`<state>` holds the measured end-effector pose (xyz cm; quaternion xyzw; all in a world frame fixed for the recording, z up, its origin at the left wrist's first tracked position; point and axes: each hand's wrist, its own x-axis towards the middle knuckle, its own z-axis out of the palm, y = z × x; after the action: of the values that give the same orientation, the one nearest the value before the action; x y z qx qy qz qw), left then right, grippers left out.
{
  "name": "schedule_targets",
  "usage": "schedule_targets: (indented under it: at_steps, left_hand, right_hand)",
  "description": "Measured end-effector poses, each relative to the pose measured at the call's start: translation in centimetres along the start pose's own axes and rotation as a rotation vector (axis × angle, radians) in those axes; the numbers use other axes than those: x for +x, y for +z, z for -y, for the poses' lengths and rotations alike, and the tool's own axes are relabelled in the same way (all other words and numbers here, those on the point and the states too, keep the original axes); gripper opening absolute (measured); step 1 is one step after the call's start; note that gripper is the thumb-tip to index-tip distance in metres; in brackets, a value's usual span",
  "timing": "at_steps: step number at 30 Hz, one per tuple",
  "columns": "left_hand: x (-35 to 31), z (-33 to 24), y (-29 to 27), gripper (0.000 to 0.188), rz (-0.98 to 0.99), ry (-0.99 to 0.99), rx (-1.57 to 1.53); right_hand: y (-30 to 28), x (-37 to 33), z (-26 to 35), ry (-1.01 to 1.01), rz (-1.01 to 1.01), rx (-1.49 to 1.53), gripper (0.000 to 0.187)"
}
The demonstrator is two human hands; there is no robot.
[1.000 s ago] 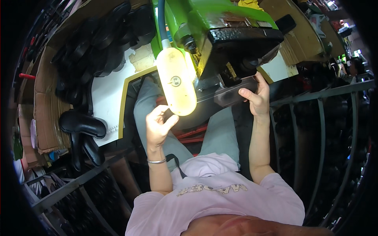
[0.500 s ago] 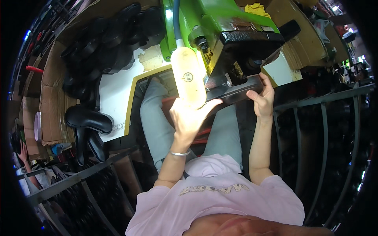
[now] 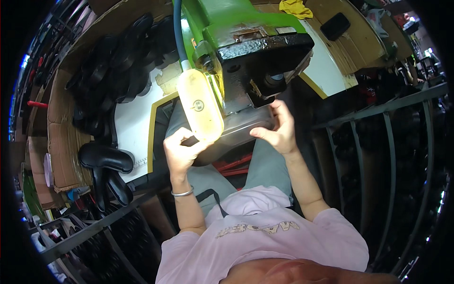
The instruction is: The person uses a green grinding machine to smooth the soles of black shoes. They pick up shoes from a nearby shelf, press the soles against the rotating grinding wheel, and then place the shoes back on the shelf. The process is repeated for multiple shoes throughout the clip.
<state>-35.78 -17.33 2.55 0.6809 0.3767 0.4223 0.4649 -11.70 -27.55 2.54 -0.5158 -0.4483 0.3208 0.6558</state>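
My left hand point(image 3: 178, 154) and my right hand point(image 3: 280, 128) hold a black, rounded, oblong moulded piece point(image 3: 243, 125) between them, smeared by motion. It sits beneath the black head of a green machine point(image 3: 257, 52). The left fingers close on its left end, partly hidden by a glowing oval lamp point(image 3: 201, 106). My right hand grips the other end, thumb along the near side and fingers on the far side. Whether the piece touches the machine's lower part, I cannot tell.
Many black moulded pieces point(image 3: 125, 57) are heaped in a cardboard box at left. More glossy black pieces point(image 3: 106, 161) overlap the white, yellow-edged table point(image 3: 130, 128). A dark rounded slab point(image 3: 335, 26) and yellow cloth point(image 3: 296, 8) lie at upper right. Metal rails point(image 3: 388, 111) flank me.
Both hands have shifted left and slightly nearer with the black piece, which now blurs. The machine and lamp also appear further left as the view moved.
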Motion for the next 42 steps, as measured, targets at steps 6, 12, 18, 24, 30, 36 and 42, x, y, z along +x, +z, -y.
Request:
schedule_targets:
  at_steps: [6, 12, 18, 24, 30, 36, 42]
  left_hand:
    - [-2.6, 3.5, -1.6, 0.038, -0.013, -0.111, -0.077]
    - [-7.4, 4.3, 0.9, 0.031, -0.025, -0.242, -0.256]
    - [-7.9, 2.5, 6.9, 0.031, 0.024, -0.192, -0.36]
    - [-4.0, 0.7, 8.5, 0.04, 0.138, -0.091, -0.201]
    - [-6.5, 2.7, 12.3, 0.036, -0.047, -0.114, -0.565]
    - [-7.3, 1.2, 7.8, 0.046, -0.278, -0.073, -0.267]
    - [-6.2, 5.7, -7.1, 0.048, -0.804, 0.192, 0.954]
  right_hand:
    - [1.9, -1.1, -0.9, 0.021, 0.055, -0.076, 0.067]
    - [2.6, -0.8, -0.3, 0.037, 0.074, -0.033, 0.075]
    - [3.0, -1.6, -1.1, -0.029, 0.094, -0.016, 0.073]
    - [0.4, -2.0, 0.1, -0.028, -0.068, 0.019, 0.064]
    - [-0.8, -1.7, 0.3, -0.047, 0.044, -0.243, 0.063]
    - [-5.6, 2.6, 6.9, -0.09, 0.182, -0.481, 0.06]
    - [-9.1, 12.3, 2.3, -0.488, -0.162, -0.367, 0.044]
